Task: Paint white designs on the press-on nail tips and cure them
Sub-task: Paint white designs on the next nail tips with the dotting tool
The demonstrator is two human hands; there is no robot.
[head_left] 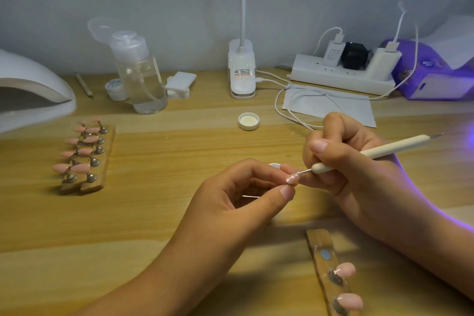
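My left hand [241,195] pinches a pink nail tip [292,179] on its stand between thumb and fingers, above the middle of the wooden table [179,226]. White dots show on the tip. My right hand [341,161] grips a cream dotting pen [372,152], and its metal point touches the nail tip. A white lid of paint [248,121] lies behind my hands. Two wooden holders with several pink tips [84,156] stand at the left. Another wooden holder [331,274] with two pink tips lies at the lower right.
A white curing lamp [30,90] sits at the far left, a purple lamp [431,72] glows at the back right. A pump bottle [141,74], a small jar [115,88], cotton pads [179,84], a desk lamp base [242,69], a power strip [343,72] and cables line the back.
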